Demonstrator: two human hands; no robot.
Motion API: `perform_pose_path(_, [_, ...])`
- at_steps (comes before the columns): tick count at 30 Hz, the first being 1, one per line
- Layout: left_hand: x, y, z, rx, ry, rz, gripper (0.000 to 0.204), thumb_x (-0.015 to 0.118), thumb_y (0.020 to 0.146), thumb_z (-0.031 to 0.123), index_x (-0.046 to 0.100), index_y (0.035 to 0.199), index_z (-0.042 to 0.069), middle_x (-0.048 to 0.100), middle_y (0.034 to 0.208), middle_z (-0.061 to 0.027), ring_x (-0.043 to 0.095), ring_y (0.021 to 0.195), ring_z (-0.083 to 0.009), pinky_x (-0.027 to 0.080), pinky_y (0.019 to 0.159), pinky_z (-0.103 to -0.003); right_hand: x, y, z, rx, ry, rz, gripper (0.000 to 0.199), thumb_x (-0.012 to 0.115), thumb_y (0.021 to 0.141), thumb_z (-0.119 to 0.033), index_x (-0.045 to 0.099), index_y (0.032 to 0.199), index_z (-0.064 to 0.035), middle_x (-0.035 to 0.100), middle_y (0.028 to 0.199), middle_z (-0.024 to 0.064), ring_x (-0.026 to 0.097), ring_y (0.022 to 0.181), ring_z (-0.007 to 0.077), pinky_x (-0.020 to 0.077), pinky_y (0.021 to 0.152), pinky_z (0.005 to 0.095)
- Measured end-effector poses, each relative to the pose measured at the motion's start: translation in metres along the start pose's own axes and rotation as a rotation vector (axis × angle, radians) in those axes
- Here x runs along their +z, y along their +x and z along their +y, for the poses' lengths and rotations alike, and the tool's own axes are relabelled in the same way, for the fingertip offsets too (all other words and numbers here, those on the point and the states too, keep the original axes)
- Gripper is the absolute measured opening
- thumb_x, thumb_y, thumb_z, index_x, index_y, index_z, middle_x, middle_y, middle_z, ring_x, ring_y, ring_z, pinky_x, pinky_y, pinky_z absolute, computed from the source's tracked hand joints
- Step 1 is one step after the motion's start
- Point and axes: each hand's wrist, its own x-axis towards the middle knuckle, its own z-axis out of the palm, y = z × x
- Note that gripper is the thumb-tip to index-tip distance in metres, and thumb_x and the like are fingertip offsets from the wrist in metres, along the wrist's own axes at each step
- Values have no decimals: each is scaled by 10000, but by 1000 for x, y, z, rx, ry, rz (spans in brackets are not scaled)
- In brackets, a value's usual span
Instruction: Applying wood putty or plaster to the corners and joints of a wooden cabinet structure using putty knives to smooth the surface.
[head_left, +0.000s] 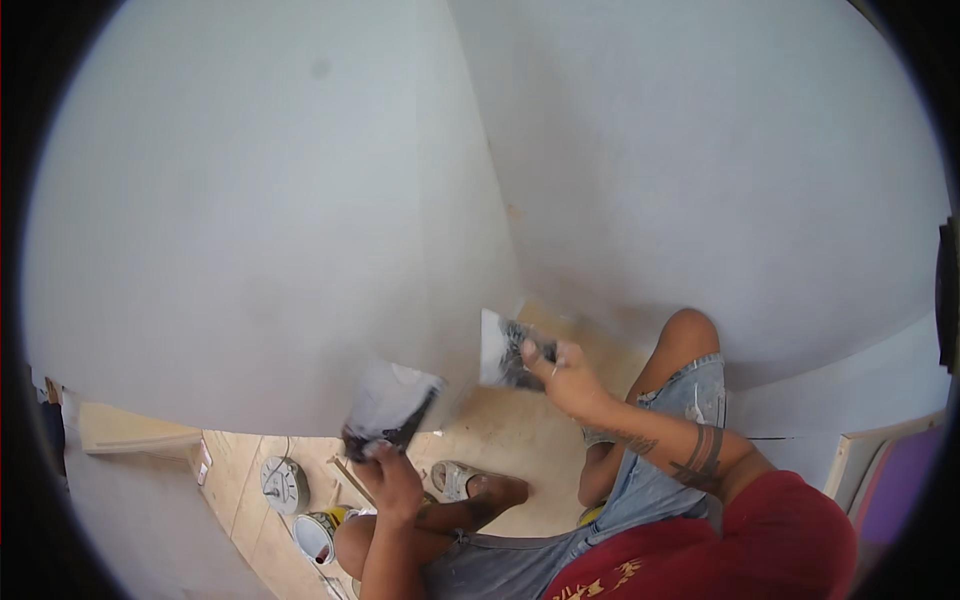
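Note:
My right hand (578,385) is closed round a wide putty knife (496,350) with a black grip and a pale blade, its edge near the inside corner of the walls. White smears cover part of the black. My left hand (392,482) grips a second putty knife (392,395), dark at its base, with whitish filler spread over the blade. This one is held lower and to the left, in front of the left wall (250,230). A gap separates the two blades. Motion blurs both tools slightly, and I cannot tell whether either touches a wall.
The right wall (700,180) meets the left one at the corner. Below left, a round grey lid-like object (285,486) and an open bucket (318,537) stand on the tan tiled floor (235,480). My bent knees and sandalled foot (455,482) are close beneath my hands. A purple item (900,485) sits far right.

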Motion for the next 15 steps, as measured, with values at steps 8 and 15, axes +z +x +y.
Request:
perform_pose_path(8, [19,19,70,874,-480,-176,585,552,820,-110,530,1351,134,472,1426,-237,465,1317,-464,377,1096,-544,25,-19,-16,740,1095,-175,216,543,989,-202,611,1125,-48,687,1019,73,704,871,207,594,812,378])
perform_pose_path(15, [26,12,59,526,81,-285,629,405,770,-170,549,1346,35,519,1391,-247,499,1298,-421,415,1080,-434,2,-3,16,416,1037,59,229,580,980,-174,596,1162,-36,676,1072,78,682,962,200,556,887,370])
